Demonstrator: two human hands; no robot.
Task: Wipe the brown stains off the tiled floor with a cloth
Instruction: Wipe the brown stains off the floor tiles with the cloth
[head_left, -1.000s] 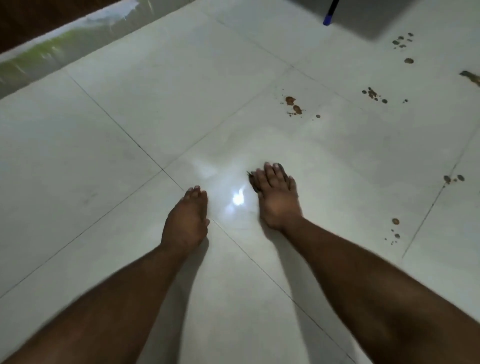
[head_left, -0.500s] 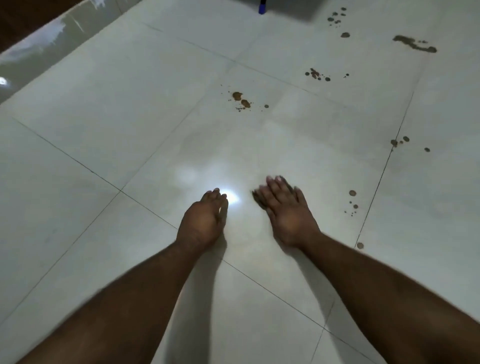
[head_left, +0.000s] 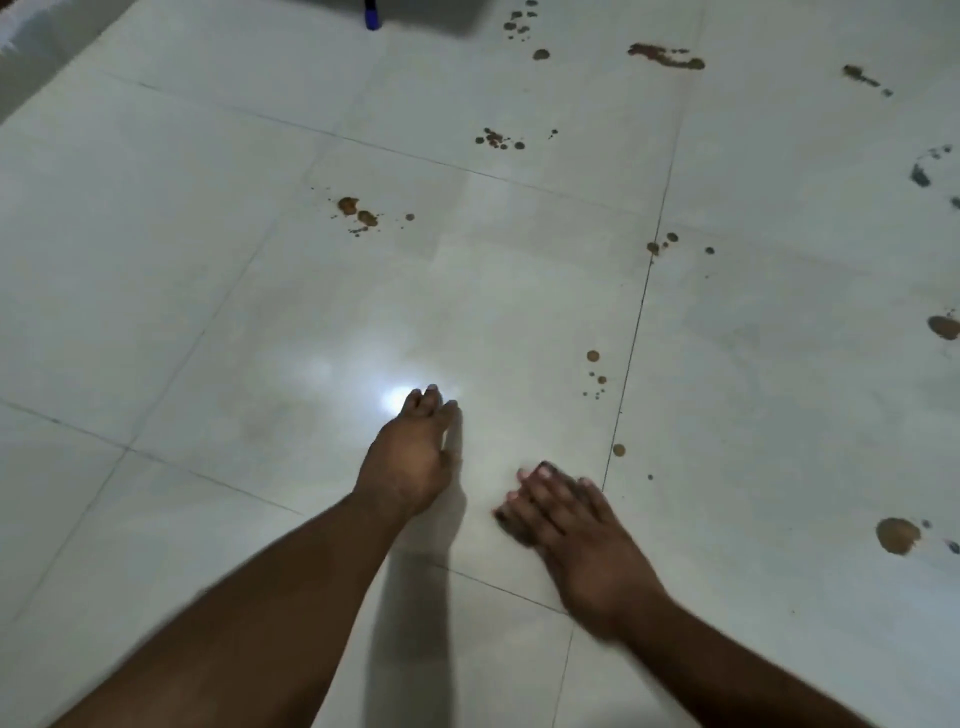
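head view: both hands flat on the tiled floor (head_left: 218, 249), no cloth in sight, brown stains untouched.

left hand (head_left: 410, 457) and right hand (head_left: 566, 530) lie released, fingers straight, grasping nothing. brown stains (head_left: 358, 212) sit ahead, more beside the grout line (head_left: 595, 374) and a large blot (head_left: 897, 535) to the right. recommended: fetch the cloth first, then wipe the nearest spots, working outward so none is smeared.

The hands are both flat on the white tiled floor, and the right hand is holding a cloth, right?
Not quite. In the head view the right hand holds no cloth; no cloth shows at all. It lies bare on the tiled floor, like the left hand.
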